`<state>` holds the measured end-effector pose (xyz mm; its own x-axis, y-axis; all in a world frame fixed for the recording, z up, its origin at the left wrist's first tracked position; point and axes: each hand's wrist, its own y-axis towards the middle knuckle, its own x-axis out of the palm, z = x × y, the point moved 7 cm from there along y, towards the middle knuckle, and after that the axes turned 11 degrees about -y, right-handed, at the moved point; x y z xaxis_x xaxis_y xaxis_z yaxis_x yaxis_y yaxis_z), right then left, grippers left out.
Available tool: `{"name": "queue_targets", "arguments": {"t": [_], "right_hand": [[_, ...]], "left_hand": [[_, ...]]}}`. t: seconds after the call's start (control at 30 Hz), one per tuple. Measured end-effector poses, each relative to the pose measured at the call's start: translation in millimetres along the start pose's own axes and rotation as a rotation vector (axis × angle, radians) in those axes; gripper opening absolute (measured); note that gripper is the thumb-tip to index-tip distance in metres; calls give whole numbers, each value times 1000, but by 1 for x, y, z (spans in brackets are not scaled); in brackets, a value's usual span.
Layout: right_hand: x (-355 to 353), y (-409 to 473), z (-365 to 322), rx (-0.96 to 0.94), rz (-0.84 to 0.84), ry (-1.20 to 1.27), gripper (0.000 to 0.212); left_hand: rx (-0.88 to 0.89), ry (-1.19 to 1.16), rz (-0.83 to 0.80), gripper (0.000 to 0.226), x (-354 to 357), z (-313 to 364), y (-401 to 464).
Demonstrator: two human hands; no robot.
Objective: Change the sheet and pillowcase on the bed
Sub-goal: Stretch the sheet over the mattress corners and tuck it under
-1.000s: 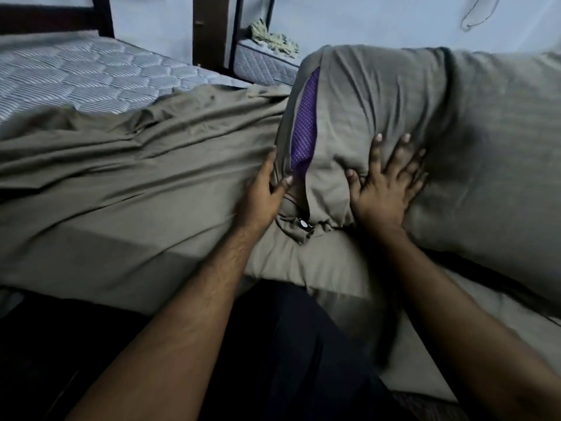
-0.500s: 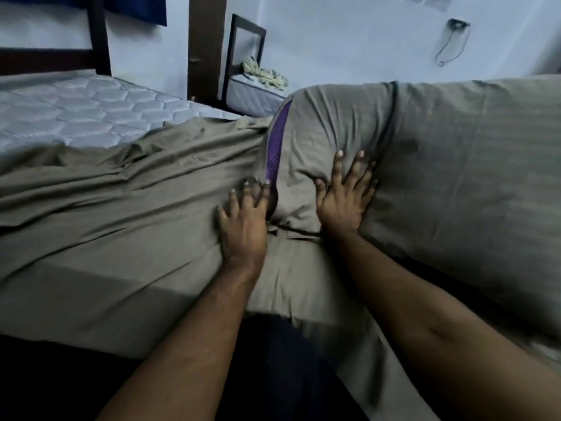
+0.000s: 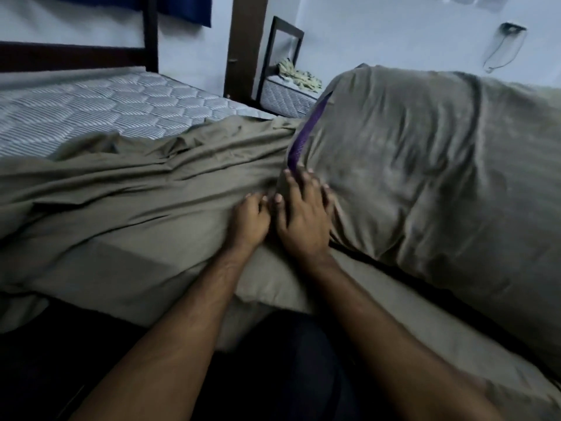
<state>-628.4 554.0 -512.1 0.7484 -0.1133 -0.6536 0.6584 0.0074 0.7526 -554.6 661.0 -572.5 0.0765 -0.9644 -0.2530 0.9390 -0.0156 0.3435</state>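
A bulky pillow in an olive-grey pillowcase [image 3: 425,177] lies on the right of the bed. A strip of the purple pillow [image 3: 306,135] shows at the case's open left end. My right hand [image 3: 303,217] lies flat with spread fingers on the lower corner of that open end. Close beside it, my left hand [image 3: 249,220] rests with bent fingers where the case's edge meets the sheet; blur hides whether it holds any cloth. An olive-grey sheet [image 3: 136,202] is spread in wrinkles over the near part of the mattress.
The bare quilted mattress [image 3: 100,113] shows at the back left, with a dark wooden bed frame [image 3: 73,56] behind it. A second mattress with crumpled cloth [image 3: 291,86] stands beyond a dark post. My dark-clothed legs are at the bottom, against the bed's edge.
My right hand has slid left from the pillow's face to its open end, beside the left hand. The left hand's fingers have bent. The view has tilted up slightly.
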Motion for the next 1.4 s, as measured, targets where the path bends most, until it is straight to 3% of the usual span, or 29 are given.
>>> {"name": "queue_targets", "arguments": {"t": [0.07,0.13,0.2,0.27,0.43,0.53,0.67,0.77,0.87,0.93,0.97,1.07,1.13,1.2,1.27,1.33,1.4], "right_hand": [[14,8,-45,-131,-53,143,45],[41,10,-85,-218,-246,255,47],[68,11,-120,-276,-434,299,51],[84,17,-148,-301,-495,291,48],[103,50,-232,-325,-476,302,43],[116,67,-283,-347,-479,299,62],[130,91,-317,-372,-570,496,86],[156,121,-319,-393,-720,537,78],[178,140,-307,-202,-877,792,101],[188,144,-304,-119,-822,871,89],[190,143,-307,-173,-799,844,80],[198,139,-316,-389,-856,666,69],[199,139,-318,-424,-841,655,46],[197,142,-318,-453,-775,604,32],[189,144,-318,-445,-667,609,29],[169,156,-316,-342,-518,683,27],[142,168,-308,-213,-333,793,22]], "left_hand": [[120,221,39,42,-34,-12,1],[225,453,105,49,-79,-28,-3],[222,653,178,49,-132,-44,-5],[126,763,208,51,-182,-58,-5],[20,847,265,61,-261,-91,-20],[23,832,205,69,-279,-100,-25],[-31,871,85,69,-286,-96,-13],[61,879,246,51,-300,-61,-8],[132,698,482,32,-327,-24,5],[-6,678,497,35,-346,-31,30],[-146,664,449,42,-353,-43,43],[-513,727,105,61,-336,-79,73],[-560,747,5,47,-328,-89,77],[-594,698,15,31,-332,-93,81],[-673,628,31,30,-337,-96,78],[-783,467,178,31,-348,-91,79],[-738,332,385,23,-364,-70,90]]}}
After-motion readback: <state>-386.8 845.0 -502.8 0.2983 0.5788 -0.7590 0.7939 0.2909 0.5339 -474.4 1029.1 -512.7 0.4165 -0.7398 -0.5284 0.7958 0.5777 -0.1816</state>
